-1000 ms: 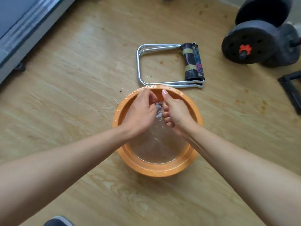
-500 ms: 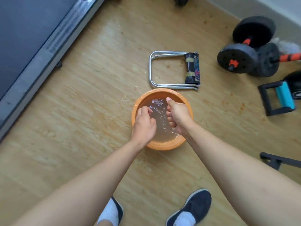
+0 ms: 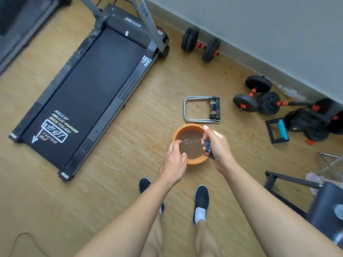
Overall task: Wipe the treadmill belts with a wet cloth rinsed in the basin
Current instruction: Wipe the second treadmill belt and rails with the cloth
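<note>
Left hand has let go — right hand grips cloth, mostly hidden.

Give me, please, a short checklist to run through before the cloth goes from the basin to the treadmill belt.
1. Cloth in hand: ok. The right hand grips the bunched cloth above the basin.
2. Other hand free: ok. The left hand hovers over the basin and holds nothing.
3. Cloth wrung out enough: cannot tell. No drip shows clearly.
4. Rinse water clean: not ok. The water looks brown and murky.
5. Belt free to wipe: ok. The treadmill belt lies left of the basin with nothing visible on it.
</note>
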The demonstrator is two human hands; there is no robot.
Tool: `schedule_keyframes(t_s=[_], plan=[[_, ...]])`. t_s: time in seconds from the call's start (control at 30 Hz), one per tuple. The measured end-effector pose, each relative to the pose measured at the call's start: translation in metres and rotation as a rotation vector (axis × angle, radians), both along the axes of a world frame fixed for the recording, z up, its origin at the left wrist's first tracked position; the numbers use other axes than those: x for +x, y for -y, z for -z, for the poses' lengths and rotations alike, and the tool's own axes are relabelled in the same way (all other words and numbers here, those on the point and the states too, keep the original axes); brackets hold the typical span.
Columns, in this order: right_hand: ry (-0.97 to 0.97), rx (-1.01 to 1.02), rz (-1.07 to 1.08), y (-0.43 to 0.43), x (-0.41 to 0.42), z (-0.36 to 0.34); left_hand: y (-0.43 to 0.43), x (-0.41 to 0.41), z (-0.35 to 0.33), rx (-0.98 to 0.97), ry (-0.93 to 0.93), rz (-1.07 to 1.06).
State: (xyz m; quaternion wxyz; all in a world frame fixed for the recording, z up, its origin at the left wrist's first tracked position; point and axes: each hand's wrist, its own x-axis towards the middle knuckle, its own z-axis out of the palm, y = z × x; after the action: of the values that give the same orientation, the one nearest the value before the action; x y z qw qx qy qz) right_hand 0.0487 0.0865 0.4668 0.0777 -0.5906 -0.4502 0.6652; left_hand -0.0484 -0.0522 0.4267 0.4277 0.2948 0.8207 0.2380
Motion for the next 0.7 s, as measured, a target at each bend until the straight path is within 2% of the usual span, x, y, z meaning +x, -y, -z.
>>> schedule_keyframes(t_s=[0.2,0.37,0.53,0.7], plan=[[0.001,0.117,-0.379,0.022,-0.002,-0.165,0.048,-0.008,-0.142,0.012,-0.116,-0.063],[-0.079,0.270,-0.753,0.076,-0.042,-0.252,0.121,-0.007,-0.235,0.064,-0.307,-0.171],[-0.182,0.523,-1.154,0.166,-0.125,-0.304,0.229,-0.033,-0.276,-0.035,-0.416,-0.424],[-0.233,0.789,-1.450,0.266,-0.215,-0.348,0.352,-0.118,-0.298,-0.187,-0.579,-0.573]])
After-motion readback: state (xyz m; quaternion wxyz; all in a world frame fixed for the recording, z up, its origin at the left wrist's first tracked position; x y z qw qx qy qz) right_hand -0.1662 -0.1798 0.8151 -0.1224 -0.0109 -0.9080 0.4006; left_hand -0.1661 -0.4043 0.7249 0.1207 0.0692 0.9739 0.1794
